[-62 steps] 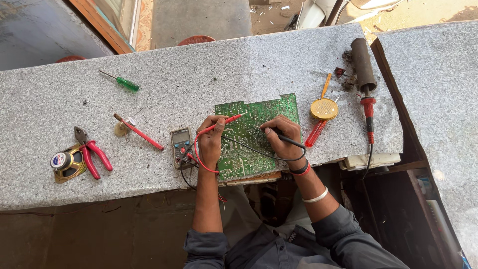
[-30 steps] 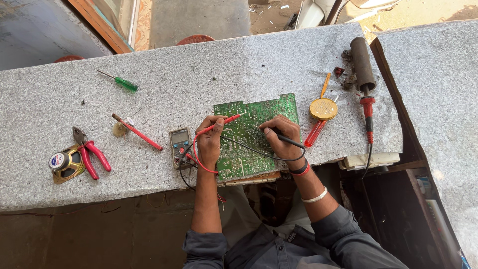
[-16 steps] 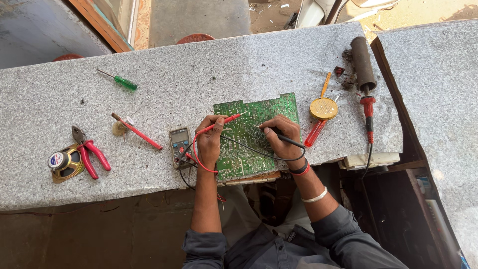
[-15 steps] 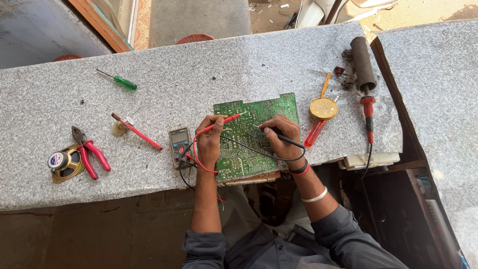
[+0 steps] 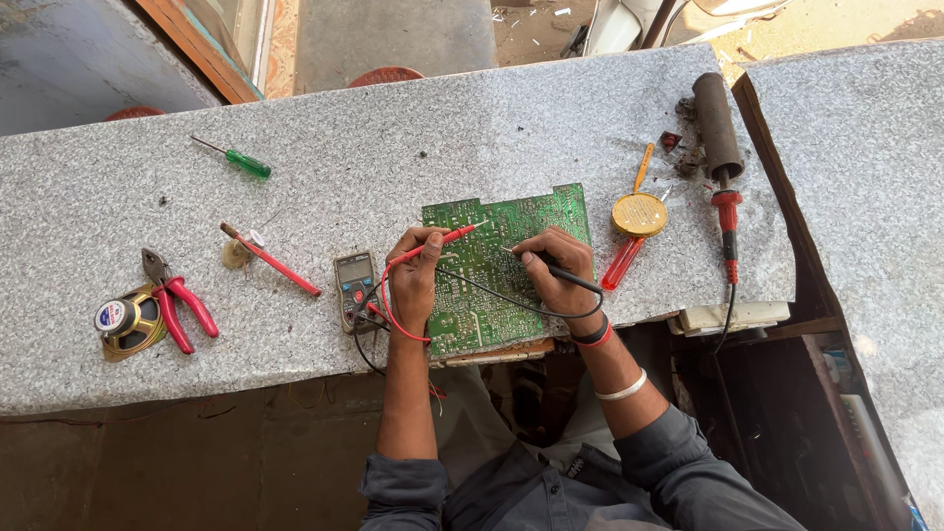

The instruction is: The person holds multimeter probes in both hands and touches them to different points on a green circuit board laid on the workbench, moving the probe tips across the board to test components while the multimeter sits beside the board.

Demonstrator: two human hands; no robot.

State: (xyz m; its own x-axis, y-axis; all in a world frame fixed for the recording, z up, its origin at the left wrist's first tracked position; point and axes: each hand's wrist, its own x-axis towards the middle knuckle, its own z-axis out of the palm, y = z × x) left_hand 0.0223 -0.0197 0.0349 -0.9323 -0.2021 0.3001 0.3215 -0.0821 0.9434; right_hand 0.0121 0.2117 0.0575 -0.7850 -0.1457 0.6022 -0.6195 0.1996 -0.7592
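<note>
Circuit board [image 5: 506, 270], one green panel, lies on the granite counter [image 5: 393, 128], its near end overhanging the counter's front edge. Left of the board: one speaker [image 5: 126, 320], one pair of red pliers [image 5: 177, 307], two screwdrivers, one multimeter [image 5: 356, 288]. Left hand [image 5: 415, 275] pinches the red probe [image 5: 433, 244] over the board; right hand [image 5: 556, 267] grips the black probe [image 5: 553, 268] on it. Right of the board lies one soldering iron [image 5: 726, 211]. Bare counter stretches behind the board.

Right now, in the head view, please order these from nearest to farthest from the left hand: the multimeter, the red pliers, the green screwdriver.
1. Multimeter: just beside the left hand, on its left.
2. Green screwdriver: up-left, near the counter's far edge.
3. Red pliers: far left, beside the small speaker.
</note>
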